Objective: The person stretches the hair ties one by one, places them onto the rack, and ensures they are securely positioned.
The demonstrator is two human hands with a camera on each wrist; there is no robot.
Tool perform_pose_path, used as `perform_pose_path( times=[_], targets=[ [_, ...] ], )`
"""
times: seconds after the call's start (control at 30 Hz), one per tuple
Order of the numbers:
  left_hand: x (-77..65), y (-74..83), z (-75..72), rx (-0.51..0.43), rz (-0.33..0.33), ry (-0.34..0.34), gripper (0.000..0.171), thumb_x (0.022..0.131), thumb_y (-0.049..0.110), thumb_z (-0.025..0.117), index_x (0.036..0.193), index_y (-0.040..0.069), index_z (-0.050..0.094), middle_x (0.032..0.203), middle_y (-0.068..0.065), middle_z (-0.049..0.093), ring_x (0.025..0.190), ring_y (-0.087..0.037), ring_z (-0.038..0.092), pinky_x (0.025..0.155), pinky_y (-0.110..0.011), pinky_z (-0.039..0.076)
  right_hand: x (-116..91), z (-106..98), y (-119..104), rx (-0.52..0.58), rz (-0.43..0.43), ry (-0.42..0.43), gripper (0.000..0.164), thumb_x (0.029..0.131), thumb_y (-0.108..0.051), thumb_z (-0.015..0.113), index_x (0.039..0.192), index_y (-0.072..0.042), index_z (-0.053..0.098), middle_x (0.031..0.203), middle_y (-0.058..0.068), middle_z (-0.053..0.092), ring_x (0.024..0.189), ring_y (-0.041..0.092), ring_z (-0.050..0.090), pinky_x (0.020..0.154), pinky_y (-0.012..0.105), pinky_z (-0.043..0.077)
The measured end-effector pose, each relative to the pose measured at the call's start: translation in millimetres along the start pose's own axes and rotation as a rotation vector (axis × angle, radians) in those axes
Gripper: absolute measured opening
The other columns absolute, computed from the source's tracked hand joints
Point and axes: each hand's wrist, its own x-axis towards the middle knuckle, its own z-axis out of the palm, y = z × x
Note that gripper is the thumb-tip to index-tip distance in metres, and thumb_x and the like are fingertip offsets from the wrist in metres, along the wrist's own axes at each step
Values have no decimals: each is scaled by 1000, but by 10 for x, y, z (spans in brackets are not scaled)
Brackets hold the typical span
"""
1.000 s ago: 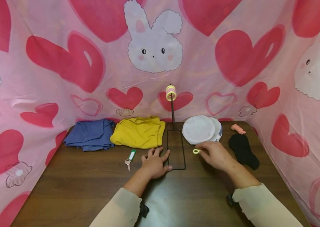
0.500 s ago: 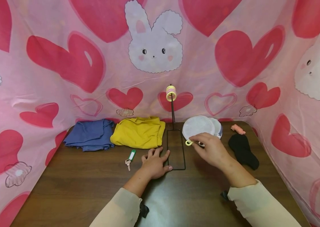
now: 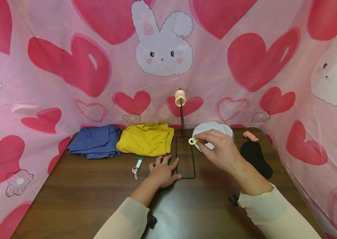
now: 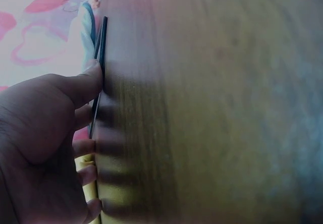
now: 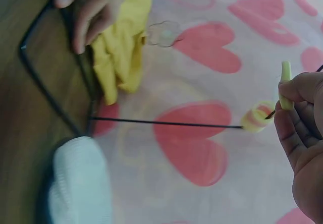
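Note:
My right hand (image 3: 223,154) pinches a pale yellow ring (image 3: 190,142) between thumb and fingertips, raised above the table near the white round items. The right wrist view shows that ring (image 5: 285,70) edge-on, beside the rings on the stand but apart from them. A black wire stand (image 3: 182,119) has a flat rectangular base and a tall rod. Several yellow and pink rings (image 3: 180,94) hang together near its top. My left hand (image 3: 161,174) rests with spread fingers at the base's left side, its thumb on the near corner; the left wrist view shows this thumb (image 4: 86,85) against the wire.
Folded blue cloth (image 3: 95,142) and yellow cloth (image 3: 145,139) lie back left, with a green-tagged key (image 3: 135,172) before them. White round items (image 3: 206,127) sit right of the stand. Farther right are a coral cord bundle (image 3: 250,136) and a black, narrow-waisted item (image 3: 255,157). A patterned curtain (image 3: 210,83) encloses the table.
My right hand has lifted the pale yellow ring up and leftward, from low over the table to beside the stand's base. The left hand and stand have stayed in place.

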Motion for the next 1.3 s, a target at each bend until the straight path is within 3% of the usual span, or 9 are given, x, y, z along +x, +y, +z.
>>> perform_pose_path(
  times=[0.23, 0.4, 0.57, 0.67, 0.77, 0.93, 1.07, 1.3],
  targets=[
    [-4, 3, 2, 11, -1, 0, 75, 98, 67, 55, 163, 38, 32, 171, -3, 21, 150, -37, 21, 107, -67, 25, 199, -129, -204, 26, -55, 40, 29, 82, -6, 85, 110, -9, 81, 102, 0, 78, 92, 16, 72, 88, 24, 53],
    [-9, 0, -5, 9, -2, -3, 75, 98, 67, 55, 163, 38, 33, 170, -3, 21, 150, -37, 20, 107, -67, 26, 317, -204, -321, 54, -87, 77, 21, 96, -22, 77, 112, -9, 81, 103, 2, 78, 95, 19, 73, 96, 19, 49],
    [-12, -2, -11, 9, -1, -9, 75, 98, 66, 55, 163, 38, 32, 171, -3, 20, 150, -37, 20, 107, -67, 25, 404, -245, -412, 85, -123, 117, 33, 103, -36, 66, 110, -7, 81, 102, 2, 79, 89, 18, 73, 89, 18, 53],
    [-16, -3, -17, 6, 0, -8, 75, 98, 66, 56, 163, 38, 32, 170, -3, 21, 150, -37, 20, 107, -67, 25, 446, -253, -443, 91, -138, 126, 29, 101, -32, 70, 111, -7, 81, 101, 2, 79, 87, 17, 72, 86, 18, 53],
    [-21, -2, -20, 5, 1, -7, 74, 98, 65, 56, 163, 38, 32, 171, -3, 20, 150, -37, 20, 107, -67, 25, 483, -250, -443, 67, -149, 135, 20, 93, -15, 80, 111, -7, 81, 101, 2, 79, 88, 18, 73, 86, 21, 55],
    [-19, -13, -5, 8, 4, -6, 74, 98, 66, 55, 163, 38, 32, 171, -3, 21, 150, -37, 20, 107, -67, 26, 526, -214, -386, 29, -124, 135, 33, 78, 2, 86, 109, -8, 81, 100, 2, 78, 89, 18, 73, 85, 23, 55],
    [-18, -18, -4, 9, 4, -5, 75, 98, 66, 55, 163, 38, 32, 170, -3, 21, 150, -37, 20, 107, -68, 26, 545, -175, -314, 15, -96, 118, 29, 80, 0, 86, 108, -8, 81, 99, 2, 78, 87, 17, 73, 83, 25, 56],
    [-16, -19, -15, 4, 11, -5, 75, 98, 66, 55, 163, 38, 32, 171, -3, 20, 150, -37, 20, 107, -68, 25, 621, -69, -125, -18, -49, 99, 21, 85, -4, 84, 106, -7, 80, 99, 3, 77, 86, 17, 72, 75, 38, 58]
  ],
)
